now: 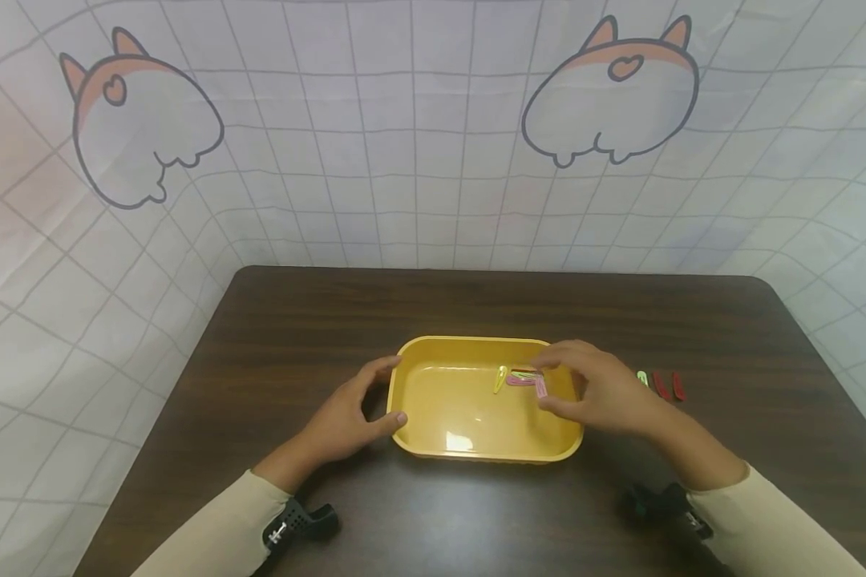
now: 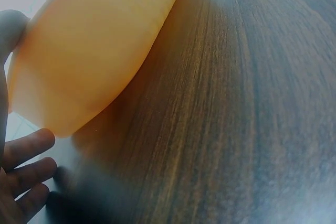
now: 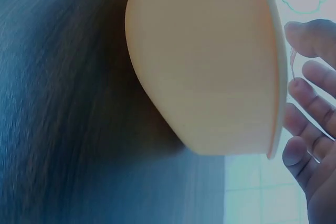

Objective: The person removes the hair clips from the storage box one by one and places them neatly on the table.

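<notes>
A yellow plastic tray (image 1: 433, 437) sits on the dark wooden table. At its left end, my left hand (image 1: 342, 417) grips the rim, thumb lapping over the edge and index finger at the far corner. Its other fingers (image 2: 31, 169) spread loosely past the tray's wall. Over the tray's right side, my right hand (image 1: 606, 389) pinches a pink hair clip (image 1: 541, 387) between thumb and fingertips; the clip (image 3: 293, 64) appears edge-on above the rim in the right wrist view. Inside lie a yellow hair clip (image 1: 500, 379) and several pink, green and dark red ones (image 1: 521, 381), partly overlapping.
On the table (image 1: 317, 308), right of the tray and beyond my right hand, lie a green hair clip (image 1: 642, 377) and two red hair clips (image 1: 678, 387). A white grid-patterned curtain (image 1: 375, 144) hangs behind and beside the table.
</notes>
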